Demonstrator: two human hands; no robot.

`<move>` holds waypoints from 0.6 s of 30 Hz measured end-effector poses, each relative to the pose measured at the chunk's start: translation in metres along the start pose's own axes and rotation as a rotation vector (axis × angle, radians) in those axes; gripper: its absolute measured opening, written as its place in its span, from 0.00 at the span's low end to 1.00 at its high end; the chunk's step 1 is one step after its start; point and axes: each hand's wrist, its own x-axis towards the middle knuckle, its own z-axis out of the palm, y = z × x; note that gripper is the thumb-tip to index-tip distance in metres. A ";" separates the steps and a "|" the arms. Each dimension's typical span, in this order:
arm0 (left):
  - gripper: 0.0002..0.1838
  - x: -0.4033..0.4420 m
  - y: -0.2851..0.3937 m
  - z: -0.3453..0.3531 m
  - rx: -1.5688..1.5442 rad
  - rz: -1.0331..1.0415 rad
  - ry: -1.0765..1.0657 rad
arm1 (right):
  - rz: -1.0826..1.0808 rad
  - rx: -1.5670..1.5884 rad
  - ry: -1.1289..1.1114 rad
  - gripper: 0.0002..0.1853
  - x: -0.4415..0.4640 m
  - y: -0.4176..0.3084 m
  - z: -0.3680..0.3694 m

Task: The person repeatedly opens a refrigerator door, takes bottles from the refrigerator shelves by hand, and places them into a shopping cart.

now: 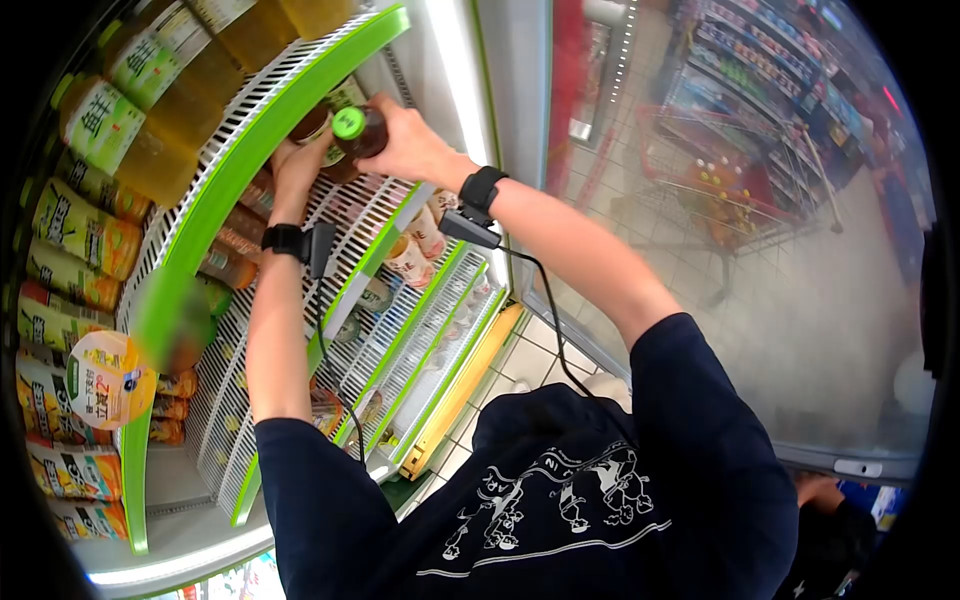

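My right hand (412, 145) is closed around a dark drink bottle with a bright green cap (350, 123), which tilts toward me at the shelf's edge. Just left of it, my left hand (298, 168) has its fingers bent round another dark bottle (311, 124), partly hidden by the hand. Behind the green cap shows a bottle with a pale green label (346, 94). Both hands are inside the fridge, between an upper shelf and the white wire rack (345, 215). A black strap with a small device sits on each wrist.
Large yellow drink bottles (110, 125) stand on the upper shelf (230, 150). Orange-and-green pouches (85, 230) fill the left side. A fridge door (600, 250) stands open at right; beyond its glass is a shopping cart (715, 175). Another person's hand (820, 490) is at lower right.
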 end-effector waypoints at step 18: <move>0.27 -0.100 0.129 -0.021 0.095 0.282 -0.334 | -0.033 0.101 0.215 0.32 -0.087 -0.039 -0.068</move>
